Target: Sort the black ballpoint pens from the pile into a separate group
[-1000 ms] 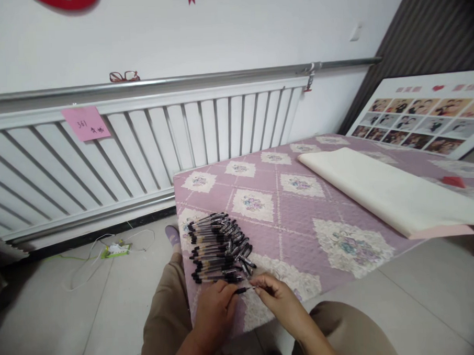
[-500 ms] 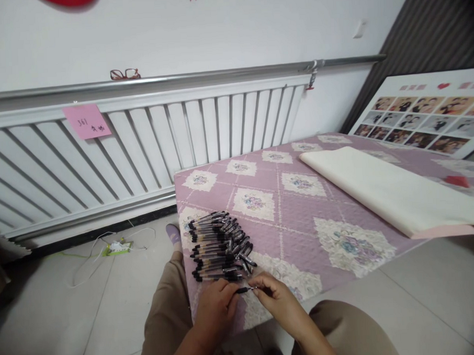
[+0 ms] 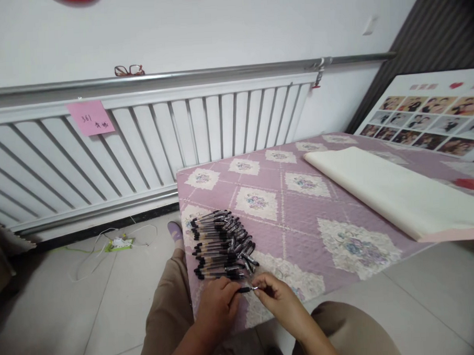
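Near the front left corner of the cloth-covered surface, my left hand is closed round a black pen, and part of the pen is hidden in its fingers. The fingers of my right hand pinch the pen's silvery tip end; whether they also hold a small separate part is too small to tell. Just beyond both hands lies a pile of black pens, lined up roughly side by side with their clear barrels pointing left and right. Some clips and loose-looking dark ends overlap on the pile's right side.
A purple floral cloth covers the surface. A large cream sheet lies folded on its right part. A photo board leans at the far right. Beyond stands a white radiator; a power strip with cords rests on the floor.
The view has shifted slightly, so things on the wall and table appear a little farther right. Both hands keep the same hold on the pen.
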`<move>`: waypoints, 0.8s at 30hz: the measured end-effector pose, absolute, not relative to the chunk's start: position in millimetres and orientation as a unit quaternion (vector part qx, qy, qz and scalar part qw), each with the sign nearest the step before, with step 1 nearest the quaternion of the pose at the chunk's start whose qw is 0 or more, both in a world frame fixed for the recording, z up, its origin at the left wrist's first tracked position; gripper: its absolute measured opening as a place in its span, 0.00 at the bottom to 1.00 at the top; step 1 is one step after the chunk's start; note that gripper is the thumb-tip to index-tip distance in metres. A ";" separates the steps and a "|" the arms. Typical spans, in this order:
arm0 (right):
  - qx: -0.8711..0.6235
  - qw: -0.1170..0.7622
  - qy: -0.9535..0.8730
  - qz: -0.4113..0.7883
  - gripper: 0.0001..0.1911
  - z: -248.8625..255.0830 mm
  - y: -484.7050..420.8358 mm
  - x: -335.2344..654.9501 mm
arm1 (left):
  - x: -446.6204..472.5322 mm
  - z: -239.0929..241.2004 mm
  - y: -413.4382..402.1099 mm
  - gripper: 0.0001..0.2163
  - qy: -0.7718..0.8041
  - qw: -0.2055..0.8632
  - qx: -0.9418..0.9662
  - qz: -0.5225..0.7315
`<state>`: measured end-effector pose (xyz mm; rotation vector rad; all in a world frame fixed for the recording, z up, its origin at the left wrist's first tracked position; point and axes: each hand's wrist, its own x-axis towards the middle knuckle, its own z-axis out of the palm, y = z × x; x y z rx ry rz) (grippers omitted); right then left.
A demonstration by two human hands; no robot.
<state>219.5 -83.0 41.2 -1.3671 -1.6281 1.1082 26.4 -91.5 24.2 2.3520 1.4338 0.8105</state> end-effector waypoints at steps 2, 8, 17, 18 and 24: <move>-0.529 0.361 -0.637 0.429 0.06 42.9 -83.1 219.6 | 26.5 24.3 -91.2 0.09 0.493 0.131 0.811 0.286; -0.528 0.350 -0.652 0.416 0.06 44.2 -82.9 219.4 | 26.8 24.9 -90.6 0.09 0.494 0.127 0.811 0.286; -0.527 0.331 -0.675 0.395 0.05 42.9 -82.1 219.2 | 27.1 24.8 -90.5 0.08 0.495 0.141 0.806 0.292; -0.528 0.328 -0.677 0.395 0.05 42.9 -82.2 219.2 | 27.3 24.8 -90.5 0.08 0.496 0.143 0.805 0.293; -0.529 0.316 -0.691 0.378 0.05 42.1 -82.2 217.9 | 27.1 23.4 -90.4 0.06 0.494 0.152 0.804 0.295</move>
